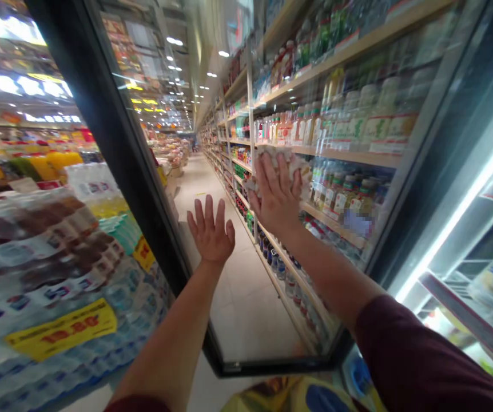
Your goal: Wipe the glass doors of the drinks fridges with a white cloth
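Upright in front of me is a glass door [238, 337] with a black frame [132, 163]. My right hand [277, 197] presses a whitish crumpled cloth [301, 166] against the pane, fingers spread over it. Edges of the cloth stick out above and beside the fingers. Lower and to the left, my left hand [211, 236] has its fingers apart and holds nothing. Its palm faces the glass and seems to rest on it. Shelves of bottles and a store aisle show in the pane behind both hands.
Packs of bottled drinks [36, 246] are stacked left of the door, with a yellow price sign [64, 330] in front. At right, a lit cooler has a bright light strip [465, 212] and a shelf edge [472, 320]. A yellow and blue item [298, 395] is close below me.
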Demonstrator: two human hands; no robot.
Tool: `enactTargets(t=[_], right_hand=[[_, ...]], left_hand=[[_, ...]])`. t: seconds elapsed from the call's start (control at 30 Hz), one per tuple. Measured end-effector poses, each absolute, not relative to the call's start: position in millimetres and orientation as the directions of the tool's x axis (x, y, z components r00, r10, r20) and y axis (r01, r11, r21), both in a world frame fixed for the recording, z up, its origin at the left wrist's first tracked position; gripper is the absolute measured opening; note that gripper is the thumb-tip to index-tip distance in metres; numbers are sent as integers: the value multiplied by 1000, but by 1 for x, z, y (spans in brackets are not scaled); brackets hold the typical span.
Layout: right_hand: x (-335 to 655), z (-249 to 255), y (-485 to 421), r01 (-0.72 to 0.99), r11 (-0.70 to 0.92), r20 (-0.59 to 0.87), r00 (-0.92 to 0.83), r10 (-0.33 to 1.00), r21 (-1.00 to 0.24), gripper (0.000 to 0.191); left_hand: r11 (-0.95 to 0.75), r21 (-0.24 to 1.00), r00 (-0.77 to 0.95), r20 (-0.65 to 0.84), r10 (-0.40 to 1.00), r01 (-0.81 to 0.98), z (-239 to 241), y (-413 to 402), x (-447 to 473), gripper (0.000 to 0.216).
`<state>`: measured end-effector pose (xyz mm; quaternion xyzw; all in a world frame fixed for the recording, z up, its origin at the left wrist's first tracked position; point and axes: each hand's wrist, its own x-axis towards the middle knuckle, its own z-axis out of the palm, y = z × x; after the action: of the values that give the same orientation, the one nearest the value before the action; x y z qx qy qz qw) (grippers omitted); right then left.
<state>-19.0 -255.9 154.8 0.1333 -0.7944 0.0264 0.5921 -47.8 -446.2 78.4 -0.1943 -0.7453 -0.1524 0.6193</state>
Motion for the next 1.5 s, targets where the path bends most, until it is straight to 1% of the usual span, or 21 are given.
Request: enactTargets(t=[0.13, 0.2, 0.33, 0.4, 0.5, 0.57, 0.6, 0.63, 0.7, 0.73, 0.77, 0.83, 0.87, 0.9, 0.97, 1.07, 1.17, 1.23, 1.3, 1.4, 1.5], right_hand=[[-18, 113, -266, -312, 931, 931, -242, -272, 190, 67], [-16, 96, -273, -363, 910, 920, -249, -302, 201, 65], [-11, 101, -294, -476, 875, 892, -356, -278, 83, 65], [-9, 111, -304, -567, 822, 847, -411, -336, 51, 69], [-11, 118, -312, -735, 678, 788, -417, -452, 0, 73], [-13, 117, -307, -812, 583, 791, -373, -486, -25, 72], [-13, 116, -301, -835, 551, 801, -338, -495, -12, 70], [-13, 116, -293, -846, 533, 812, -290, -507, 31, 68], [-11, 116, -270, -804, 573, 833, -204, -514, 156, 64], [-10, 117, -257, -739, 643, 852, -191, -488, 203, 62], [-9, 118, -243, -639, 739, 883, -198, -425, 213, 61], [-10, 119, -216, -381, 913, 947, -216, -239, 144, 59], [-11, 119, -205, -265, 959, 963, -218, -160, 99, 59], [-13, 118, -197, -180, 981, 970, -216, -114, 75, 61], [-17, 114, -186, -92, 991, 972, -208, -110, 93, 63], [-19, 109, -185, -30, 990, 974, -178, -143, 140, 62], [-18, 107, -187, 2, 988, 978, -142, -150, 151, 63], [-16, 106, -187, -1, 988, 980, -126, -154, 156, 63], [-15, 104, -185, -17, 987, 980, -116, -162, 162, 64], [-15, 101, -183, -40, 989, 979, -139, -147, 143, 64], [-17, 99, -183, -47, 991, 976, -175, -132, 126, 64]], left_hand=[[888, -63, -115, 985, 128, 455, 79, -447, -48, 55], [886, -71, -107, 985, 135, 458, 79, -449, -49, 57], [849, -51, -136, 980, 143, 526, 76, -457, -55, 75], [837, -42, -147, 978, 145, 546, 72, -461, -60, 78], [837, -64, -151, 974, 172, 544, 63, -464, -66, 71], [839, -101, -152, 965, 213, 534, 57, -465, -68, 61], [840, -122, -150, 961, 233, 528, 54, -465, -68, 55], [841, -140, -145, 957, 250, 522, 53, -466, -68, 51], [846, -167, -130, 955, 266, 506, 51, -466, -67, 46], [850, -176, -123, 955, 270, 497, 51, -466, -65, 46], [853, -184, -118, 954, 274, 489, 51, -465, -63, 46], [858, -198, -118, 951, 285, 473, 52, -463, -55, 47], [862, -202, -121, 950, 287, 464, 52, -461, -50, 50], [870, -202, -125, 950, 285, 450, 54, -458, -44, 53], [896, -189, -131, 957, 260, 401, 59, -449, -30, 60], [915, -109, -116, 979, 166, 389, 74, -435, -15, 64], [847, -12, -95, 993, 73, 532, 90, -423, -15, 70], [805, 15, -113, 991, 65, 593, 93, -416, -20, 73], [817, -18, -137, 983, 118, 577, 88, -409, -25, 70], [851, -122, -169, 956, 238, 510, 78, -402, -33, 62], [853, -153, -179, 945, 274, 500, 92, -407, -41, 62]])
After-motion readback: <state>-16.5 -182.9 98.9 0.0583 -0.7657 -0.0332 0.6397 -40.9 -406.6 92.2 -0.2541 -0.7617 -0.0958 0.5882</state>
